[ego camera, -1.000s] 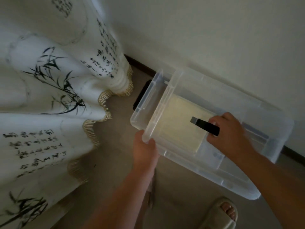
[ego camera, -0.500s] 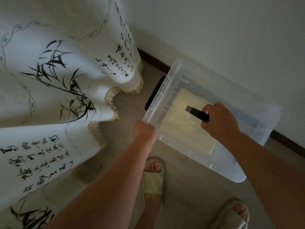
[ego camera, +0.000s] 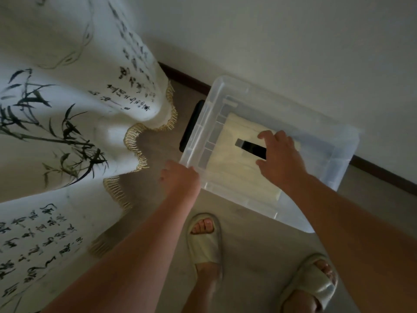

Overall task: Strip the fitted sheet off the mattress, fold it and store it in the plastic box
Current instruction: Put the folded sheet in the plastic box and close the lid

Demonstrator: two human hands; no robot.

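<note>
A clear plastic box [ego camera: 338,141] stands on the floor against the wall, its clear lid lying on top. Through the lid I see the folded pale sheet [ego camera: 232,170] inside. A black handle [ego camera: 248,147] sits in the middle of the lid. My right hand [ego camera: 281,160] lies over that handle with thumb and fingers spread, no longer wrapped round it. My left hand [ego camera: 178,179] holds the near left corner of the lid, fingers curled at its edge.
A white curtain [ego camera: 67,109] printed with bamboo and calligraphy, with a gold fringe, hangs to the floor left of the box. A black latch [ego camera: 191,125] sits on the box's left end. Dark baseboard [ego camera: 383,172] runs along the wall. My slippered feet [ego camera: 203,240] stand just before the box.
The lid has gone from tilted to lying flat on the box. My right hand has loosened from gripping the black handle to fingers spread over it.
</note>
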